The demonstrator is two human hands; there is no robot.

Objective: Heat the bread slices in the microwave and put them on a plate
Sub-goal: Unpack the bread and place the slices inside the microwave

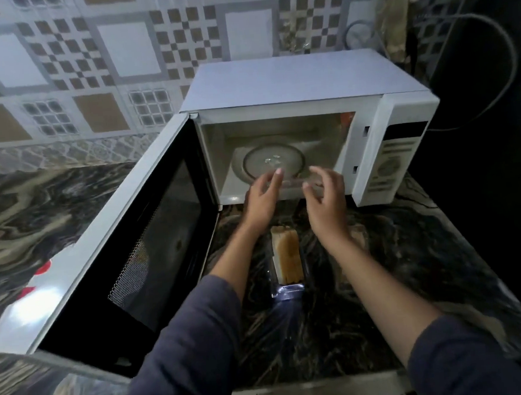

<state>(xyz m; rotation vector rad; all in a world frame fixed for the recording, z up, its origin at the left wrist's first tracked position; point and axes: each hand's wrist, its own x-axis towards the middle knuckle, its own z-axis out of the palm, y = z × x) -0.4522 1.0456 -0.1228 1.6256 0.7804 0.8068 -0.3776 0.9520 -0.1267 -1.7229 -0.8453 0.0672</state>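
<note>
A white microwave (300, 80) stands on the counter with its door (127, 246) swung wide open to the left. Inside lies the bare glass turntable (273, 162). A loaf of sliced bread (287, 257) in a clear plastic bag lies on the dark counter between my forearms. My left hand (262, 197) and my right hand (327, 195) hover side by side at the mouth of the oven cavity, palms facing each other. The left fingers are fairly straight and the right fingers are loosely curved. I see nothing plainly held between them.
The dark marbled counter (412, 264) stretches right of the bread, with a pale blurred object (358, 232) behind my right wrist. The microwave's control panel (395, 157) is on its right side. A grey cable (503, 66) loops behind it. The wall behind is tiled.
</note>
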